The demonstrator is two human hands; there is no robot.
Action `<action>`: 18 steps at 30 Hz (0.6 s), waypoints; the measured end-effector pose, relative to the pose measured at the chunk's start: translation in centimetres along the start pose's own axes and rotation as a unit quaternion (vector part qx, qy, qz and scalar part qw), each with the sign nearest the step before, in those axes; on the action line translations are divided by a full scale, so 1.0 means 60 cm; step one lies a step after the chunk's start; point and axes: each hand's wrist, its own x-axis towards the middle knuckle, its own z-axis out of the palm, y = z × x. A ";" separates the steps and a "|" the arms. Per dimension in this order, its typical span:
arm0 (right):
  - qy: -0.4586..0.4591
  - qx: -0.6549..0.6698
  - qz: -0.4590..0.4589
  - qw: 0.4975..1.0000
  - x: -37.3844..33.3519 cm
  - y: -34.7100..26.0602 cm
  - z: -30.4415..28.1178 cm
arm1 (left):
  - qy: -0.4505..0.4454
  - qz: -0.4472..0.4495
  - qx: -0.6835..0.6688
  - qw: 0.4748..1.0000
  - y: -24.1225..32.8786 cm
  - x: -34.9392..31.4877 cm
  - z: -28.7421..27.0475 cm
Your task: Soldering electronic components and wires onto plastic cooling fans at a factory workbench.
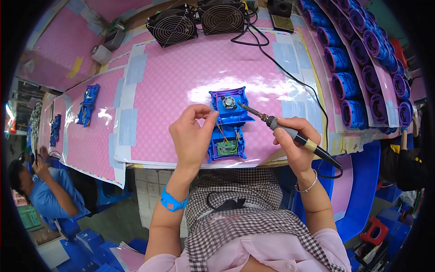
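An opened blue plastic housing (233, 119) with purple inner edges lies on the pink table covering in front of me. Its far half holds a small round speaker (229, 103); its near half carries a green circuit board (227, 148). Thin red and yellow wires (221, 130) run from the board toward my left fingertips. My left hand (192, 131) is pinched at the housing's left edge; what sits between the fingertips is too small to make out. My right hand (297, 140) grips a soldering iron (290, 131), its tip close to the right side of the speaker.
Two black fans (174, 28) stand at the back, beside a soldering iron stand (282, 20). A black cable (301, 84) crosses the right side. Rows of blue and purple housings (343, 86) fill the right. More housings (86, 106) lie left, where another person (54, 188) sits.
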 end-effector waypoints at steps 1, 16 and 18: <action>-0.006 -0.002 -0.005 1.000 0.000 0.004 -0.001 | -0.001 0.001 0.000 1.000 0.005 -0.001 -0.002; -0.003 0.010 0.072 0.997 0.010 0.003 0.032 | -0.082 0.062 0.093 0.990 0.001 0.007 0.015; -0.002 0.014 0.069 0.998 0.011 0.004 0.034 | -0.079 0.090 0.093 0.988 -0.005 0.008 0.017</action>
